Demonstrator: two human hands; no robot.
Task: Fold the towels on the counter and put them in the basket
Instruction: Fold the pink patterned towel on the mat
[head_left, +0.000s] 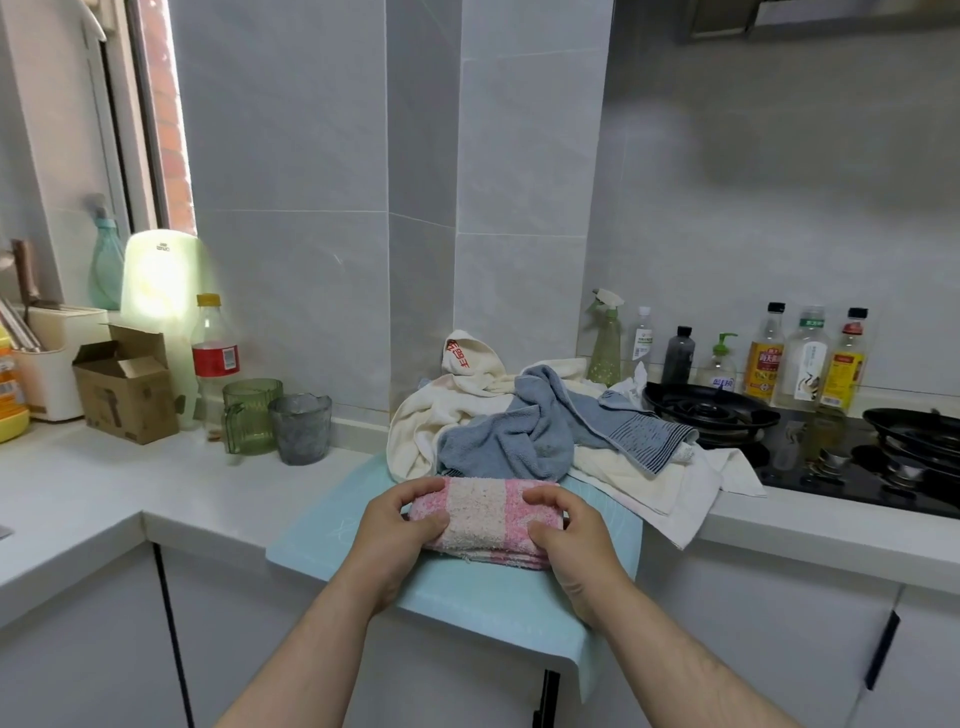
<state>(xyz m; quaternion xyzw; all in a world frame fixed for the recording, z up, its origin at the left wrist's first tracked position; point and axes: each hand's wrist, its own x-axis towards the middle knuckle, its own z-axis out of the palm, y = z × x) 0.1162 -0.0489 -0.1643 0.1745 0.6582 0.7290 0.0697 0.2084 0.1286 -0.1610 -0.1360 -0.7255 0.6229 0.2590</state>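
A pink and white striped towel (483, 512), folded into a small thick block, lies on a light blue mat (483, 592) at the counter's front edge. My left hand (397, 530) grips its left end, fingers curled over the top and thumb at the front. My right hand (569, 540) grips its right end the same way. Behind it sits a heap of unfolded towels: a blue-grey towel (524, 436) on top of cream white towels (639, 467), one with red lettering (460, 353). No basket is in view.
A gas hob (810, 447) with black burners lies to the right, with bottles (763, 358) and a spray bottle (607, 340) along the wall. Left of the heap stand two cups (280, 423), a cola bottle (214, 353) and a cardboard box (124, 384). The white counter (78, 493) turns a corner at left.
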